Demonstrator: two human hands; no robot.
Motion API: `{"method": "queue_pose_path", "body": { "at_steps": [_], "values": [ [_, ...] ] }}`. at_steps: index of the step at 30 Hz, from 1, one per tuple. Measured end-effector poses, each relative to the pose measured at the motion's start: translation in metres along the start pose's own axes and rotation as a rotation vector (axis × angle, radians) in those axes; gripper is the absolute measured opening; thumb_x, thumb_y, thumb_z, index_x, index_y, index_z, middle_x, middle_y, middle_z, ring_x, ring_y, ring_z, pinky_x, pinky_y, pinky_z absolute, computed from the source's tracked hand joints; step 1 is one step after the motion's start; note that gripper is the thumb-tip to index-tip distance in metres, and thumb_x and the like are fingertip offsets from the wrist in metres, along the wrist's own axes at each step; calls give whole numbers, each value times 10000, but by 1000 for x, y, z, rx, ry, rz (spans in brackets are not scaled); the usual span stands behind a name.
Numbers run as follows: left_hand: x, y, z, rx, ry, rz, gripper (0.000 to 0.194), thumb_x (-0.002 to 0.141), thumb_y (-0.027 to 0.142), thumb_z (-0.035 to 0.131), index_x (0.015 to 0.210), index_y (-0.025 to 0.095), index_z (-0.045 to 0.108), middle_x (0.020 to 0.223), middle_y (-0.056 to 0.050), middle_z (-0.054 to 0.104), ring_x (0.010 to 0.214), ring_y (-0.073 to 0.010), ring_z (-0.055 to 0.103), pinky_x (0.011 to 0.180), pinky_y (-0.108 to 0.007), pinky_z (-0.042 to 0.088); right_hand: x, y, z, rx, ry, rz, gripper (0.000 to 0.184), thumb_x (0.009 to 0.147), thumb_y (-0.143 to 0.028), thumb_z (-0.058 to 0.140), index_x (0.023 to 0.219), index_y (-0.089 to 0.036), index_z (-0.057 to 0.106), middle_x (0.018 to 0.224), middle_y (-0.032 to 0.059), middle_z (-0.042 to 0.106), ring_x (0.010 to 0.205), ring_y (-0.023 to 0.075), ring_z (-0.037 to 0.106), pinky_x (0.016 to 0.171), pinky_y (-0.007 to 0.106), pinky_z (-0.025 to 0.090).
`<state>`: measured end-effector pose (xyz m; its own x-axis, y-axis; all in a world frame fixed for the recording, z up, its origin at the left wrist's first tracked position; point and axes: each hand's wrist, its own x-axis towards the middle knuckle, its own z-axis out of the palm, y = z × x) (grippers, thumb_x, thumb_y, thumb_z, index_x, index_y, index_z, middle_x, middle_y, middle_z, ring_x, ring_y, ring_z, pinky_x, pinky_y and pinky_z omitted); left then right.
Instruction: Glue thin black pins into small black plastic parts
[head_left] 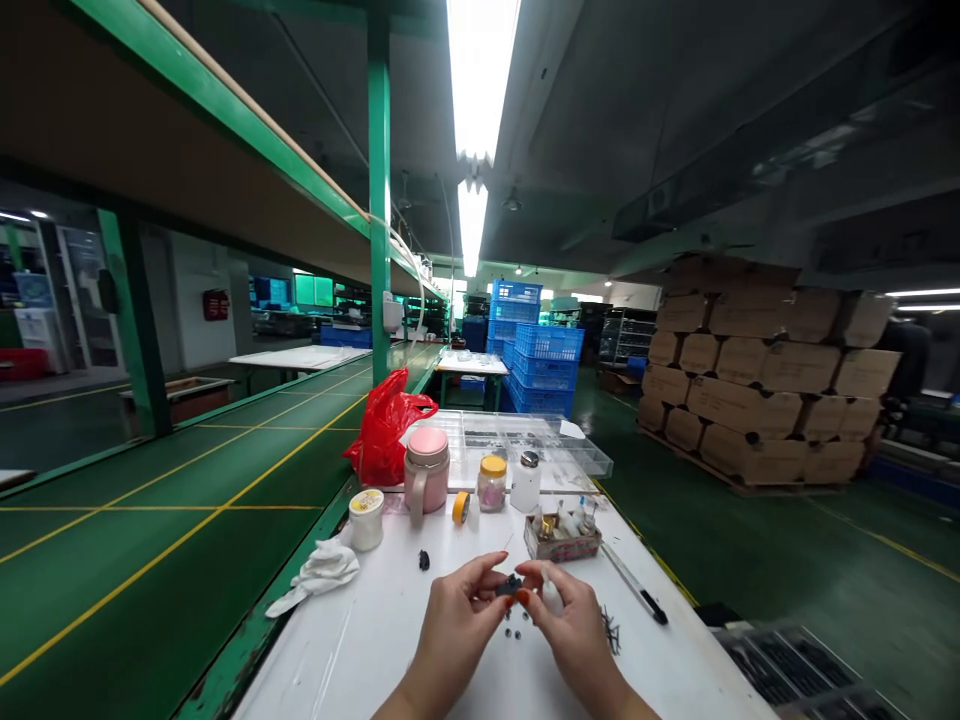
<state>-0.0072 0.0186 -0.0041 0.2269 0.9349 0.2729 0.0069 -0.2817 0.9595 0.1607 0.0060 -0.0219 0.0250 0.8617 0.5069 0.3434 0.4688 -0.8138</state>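
Left hand [459, 622] and right hand [574, 625], lower centre of frame, pinch small black part [511, 585] between them, equally near; right also cradles white nozzle bottle [552, 596]; part's long axis unclear.

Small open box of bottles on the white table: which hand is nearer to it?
Right. The right hand is just on the near side of the box; the left hand is farther off, toward the box's left.
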Motion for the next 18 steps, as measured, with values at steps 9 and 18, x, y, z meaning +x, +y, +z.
{"method": "queue_pose_path", "body": {
  "at_steps": [9,18],
  "values": [
    [7,0,-3,-105,-42,-61,664,683,411,801,1251,125,613,926,-111,763,825,-250,719,771,-350,593,19,-10,-6,106,-82,156,212,709,-362,748,725,-151,724,560,3,635,487,132,531,494,245,410],
    [13,-7,4,53,-88,-97,873,615,593,823,1351,201,565,921,-85,768,850,-274,730,812,-408,612,-39,-1,-112,189,398,484,220,678,-270,809,832,-141,721,649,-8,677,512,95,560,498,213,473]
  ]
}}
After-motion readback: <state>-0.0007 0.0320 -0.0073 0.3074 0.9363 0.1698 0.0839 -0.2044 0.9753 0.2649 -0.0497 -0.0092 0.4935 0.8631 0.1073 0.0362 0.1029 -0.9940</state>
